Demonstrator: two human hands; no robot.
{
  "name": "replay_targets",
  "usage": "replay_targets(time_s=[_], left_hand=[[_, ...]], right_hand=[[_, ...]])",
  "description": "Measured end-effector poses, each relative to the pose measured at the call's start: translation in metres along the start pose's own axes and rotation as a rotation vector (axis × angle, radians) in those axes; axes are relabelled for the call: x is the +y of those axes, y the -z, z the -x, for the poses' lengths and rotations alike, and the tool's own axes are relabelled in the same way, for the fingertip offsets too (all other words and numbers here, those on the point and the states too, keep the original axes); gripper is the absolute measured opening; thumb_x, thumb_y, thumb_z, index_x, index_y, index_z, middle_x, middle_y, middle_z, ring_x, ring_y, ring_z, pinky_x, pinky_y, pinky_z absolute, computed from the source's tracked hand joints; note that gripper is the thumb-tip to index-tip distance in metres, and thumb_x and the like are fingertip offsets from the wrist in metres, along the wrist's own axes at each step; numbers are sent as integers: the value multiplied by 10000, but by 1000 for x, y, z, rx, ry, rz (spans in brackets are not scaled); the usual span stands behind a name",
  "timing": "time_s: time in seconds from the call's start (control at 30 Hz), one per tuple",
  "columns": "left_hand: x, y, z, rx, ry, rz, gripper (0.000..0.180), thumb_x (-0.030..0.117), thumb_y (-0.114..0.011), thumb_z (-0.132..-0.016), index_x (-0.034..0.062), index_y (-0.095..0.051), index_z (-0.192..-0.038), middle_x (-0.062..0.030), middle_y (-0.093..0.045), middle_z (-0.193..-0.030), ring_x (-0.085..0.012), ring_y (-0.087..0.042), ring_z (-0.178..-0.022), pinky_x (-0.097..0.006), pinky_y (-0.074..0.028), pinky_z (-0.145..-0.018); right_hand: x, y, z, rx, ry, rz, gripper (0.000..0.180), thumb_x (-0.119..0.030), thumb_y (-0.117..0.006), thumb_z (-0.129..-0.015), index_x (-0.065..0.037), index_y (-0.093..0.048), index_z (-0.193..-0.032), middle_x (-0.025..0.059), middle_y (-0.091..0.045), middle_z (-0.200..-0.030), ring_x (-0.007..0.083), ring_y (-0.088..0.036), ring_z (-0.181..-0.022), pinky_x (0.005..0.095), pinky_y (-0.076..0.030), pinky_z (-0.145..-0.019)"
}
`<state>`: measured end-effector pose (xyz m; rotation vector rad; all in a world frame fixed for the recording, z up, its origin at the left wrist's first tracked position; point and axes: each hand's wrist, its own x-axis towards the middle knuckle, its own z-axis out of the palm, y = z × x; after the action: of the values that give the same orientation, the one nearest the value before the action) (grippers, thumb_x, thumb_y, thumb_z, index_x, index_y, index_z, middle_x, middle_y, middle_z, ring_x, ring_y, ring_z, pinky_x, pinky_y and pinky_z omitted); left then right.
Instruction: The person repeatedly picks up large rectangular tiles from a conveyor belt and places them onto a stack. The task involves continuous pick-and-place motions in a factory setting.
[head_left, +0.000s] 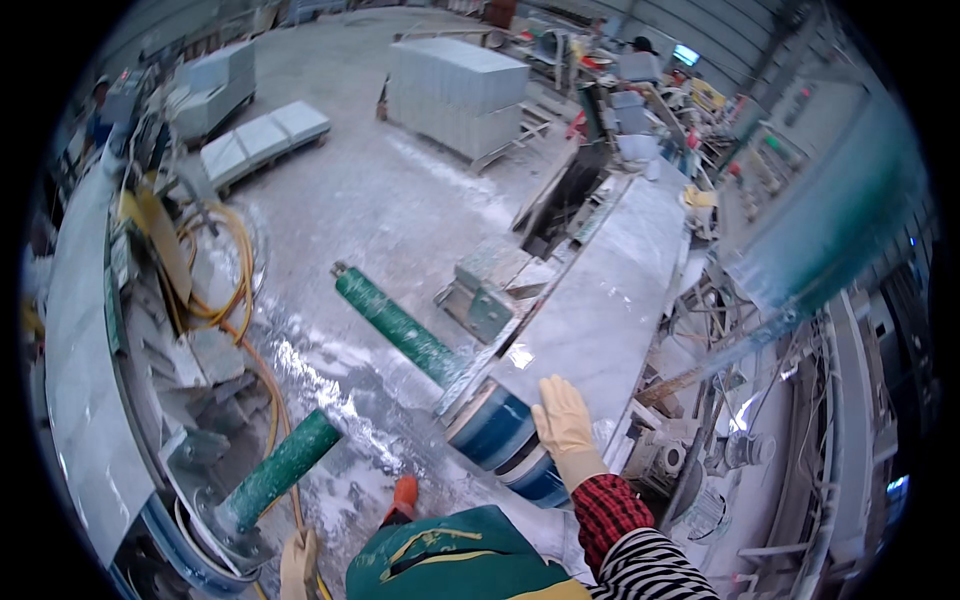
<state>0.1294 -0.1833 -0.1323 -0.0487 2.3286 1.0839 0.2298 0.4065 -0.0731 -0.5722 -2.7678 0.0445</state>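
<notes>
Pale grey stone fills the right of the view: a long slab (610, 300) lies flat on a machine bed, running from near the person up toward the far workshop. The right hand (565, 428), in a cream glove, rests flat on the near end of the slab, fingers straight and held together, holding nothing. Its sleeve is red-checked over a black-and-white striped cuff.

Just left of that hand sits a blue-and-white roller (505, 440), tucked under the slab's near edge. A green roller (395, 322) slants up and away from it over the wet floor (380, 190), its far end capped in dark metal. A second green roller (280, 468) lies lower left, its lower end fixed in a grey bracket.

The left hand (297, 565), also gloved in cream, shows only in part at the lower edge, close to the second roller's bracket. Whether it is spread or gripping something cannot be told. A green apron covers the person's front at the bottom, with an orange shoe tip just above it.

Yellow hose (235, 290) loops over the floor at left beside another grey slab. Farther off stand a block of stacked stone (455, 92) on a pallet and flat tiles (262, 140). At right a large teal machine (840, 220) rises beside the bed.
</notes>
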Motion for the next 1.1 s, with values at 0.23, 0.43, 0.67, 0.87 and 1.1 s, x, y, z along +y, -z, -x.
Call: replay_targets(time_s=[0.23, 0.43, 0.67, 0.87, 1.1], left_hand=[[103, -7, 90, -180, -480, -193, 459, 248, -553, -1044, 47, -578, -1456, -267, -622, -1332, -469, -636, -1133, -503, -482, -1034], [46, -12, 107, -23, 159, 154, 379, 203, -568, -1048, -16, -613, -1354, -184, -718, -1188, -266, -687, -1080, -376, -554, -939], [-92, -29, 190, 168, 426, 417, 576, 384, -546, -1052, -56, -565, -1422, -201, -715, -1285, -256, -693, -1197, -341, -544, -1039], [-205, -59, 289, 296, 544, 448, 504, 369, -531, -1062, -38, -601, -1350, -178, -738, -1167, -232, -703, -1126, -331, -552, -987], [-283, -61, 335, 333, 415, 269, 457, 344, -525, -1066, -30, -613, -1315, -168, -735, -1128, -230, -704, -1090, -336, -555, -960]], right_hand=[[21, 4, -4, 47, 77, -138, 529, -336, -641, -964, -51, -580, -1405, 225, -569, -1453, 392, -506, -1366, 496, -374, -1178], [17, -8, -8, 171, 106, -296, 491, -291, -714, -913, -12, -625, -1307, 283, -616, -1342, 482, -551, -1267, 536, -428, -1122], [50, -30, 7, 207, 155, -215, 527, -240, -683, -931, 56, -598, -1359, 318, -591, -1398, 498, -531, -1325, 569, -365, -1187], [-36, 13, 13, 222, 12, -82, 424, -277, -600, -1010, -10, -649, -1336, 258, -678, -1274, 404, -626, -1199, 506, -475, -1066], [-202, -84, 85, 205, 560, -66, 491, -261, -510, -1062, 23, -547, -1462, 270, -533, -1496, 414, -438, -1431, 475, -318, -1229]])
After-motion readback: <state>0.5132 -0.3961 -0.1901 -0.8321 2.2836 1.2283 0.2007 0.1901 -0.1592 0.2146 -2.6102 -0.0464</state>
